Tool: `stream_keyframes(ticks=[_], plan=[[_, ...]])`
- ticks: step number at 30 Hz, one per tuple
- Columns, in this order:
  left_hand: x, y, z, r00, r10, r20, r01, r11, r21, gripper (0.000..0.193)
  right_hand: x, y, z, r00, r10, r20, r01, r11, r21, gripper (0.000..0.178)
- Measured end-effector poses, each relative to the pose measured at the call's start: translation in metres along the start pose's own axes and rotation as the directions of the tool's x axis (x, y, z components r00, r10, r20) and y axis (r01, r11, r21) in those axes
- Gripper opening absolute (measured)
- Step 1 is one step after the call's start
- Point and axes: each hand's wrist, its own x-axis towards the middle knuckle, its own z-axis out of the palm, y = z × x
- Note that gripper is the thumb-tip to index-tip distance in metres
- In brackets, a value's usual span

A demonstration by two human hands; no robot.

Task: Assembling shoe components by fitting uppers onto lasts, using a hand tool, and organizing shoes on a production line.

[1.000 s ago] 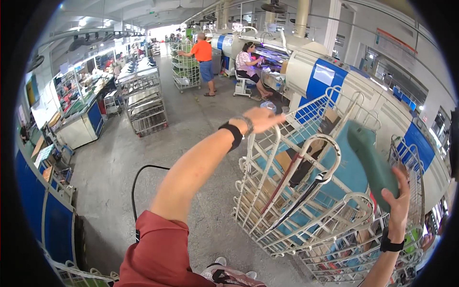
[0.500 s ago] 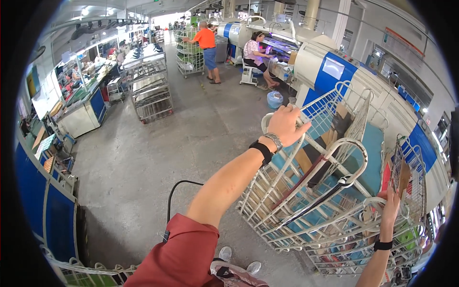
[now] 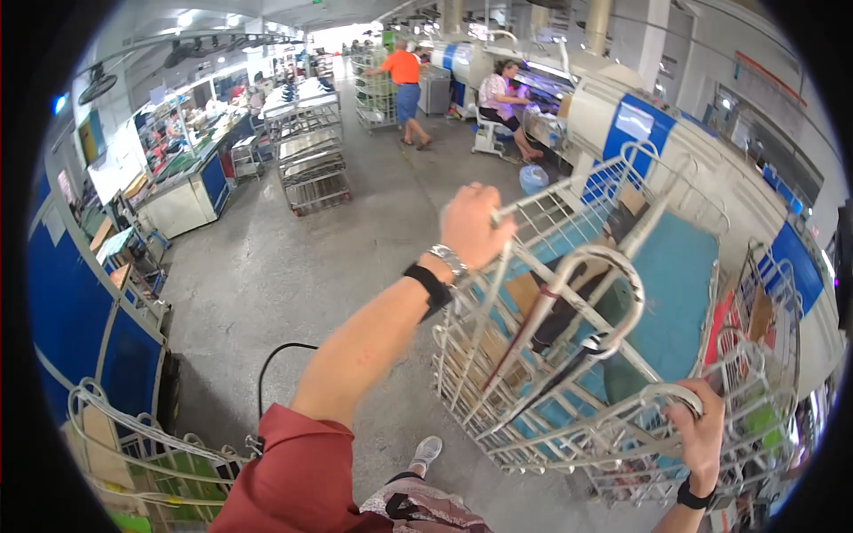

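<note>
Grasps, with the curled fingers of the left hand [image 3: 474, 226], an upper corner of a white-painted metal wire cart [image 3: 647, 359], and clasps, with the wrapped fingers of the right hand [image 3: 697, 422], a rounded white metal loop [image 3: 657, 391] on its near rim. Has the cart between both sets of fingers, with a large flat turquoise panel [image 3: 680, 275] inside, beyond the right fingers, and a narrow black strap [image 3: 590, 346] around a white tubular hoop [image 3: 637, 302] between the two hands.
</note>
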Motion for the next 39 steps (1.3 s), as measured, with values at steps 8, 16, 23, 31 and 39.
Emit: stream_keyframes(ticks=[8, 16, 23, 31, 39], plan=[[0.011, -0.013, -0.059, 0.987, -0.077, 0.138, 0.073, 0.997, 0.035, 0.026, -0.039, 0.007, 0.004, 0.993, 0.113, -0.020, -0.114, 0.990, -0.085, 0.019], [-0.010, -0.014, -0.089, 0.987, -0.151, 0.053, 0.156, 0.982, -0.108, 0.029, -0.067, -0.035, 0.024, 0.980, -0.073, -0.185, 0.035, 0.979, -0.199, 0.027], [-0.041, 0.002, -0.143, 0.998, -0.068, -0.001, 0.067, 0.991, -0.119, 0.028, -0.122, -0.073, 0.041, 0.946, -0.080, -0.314, -0.027, 0.946, -0.324, 0.032], [-0.086, 0.050, -0.190, 0.998, -0.066, -0.005, 0.065, 0.993, -0.102, 0.028, -0.181, -0.077, 0.011, 0.948, -0.171, -0.267, 0.081, 0.945, -0.317, 0.021], [-0.162, 0.081, -0.295, 0.983, -0.119, -0.140, 0.114, 0.993, -0.038, 0.014, -0.254, -0.120, -0.010, 0.952, -0.304, 0.048, 0.306, 0.951, -0.049, 0.026]])
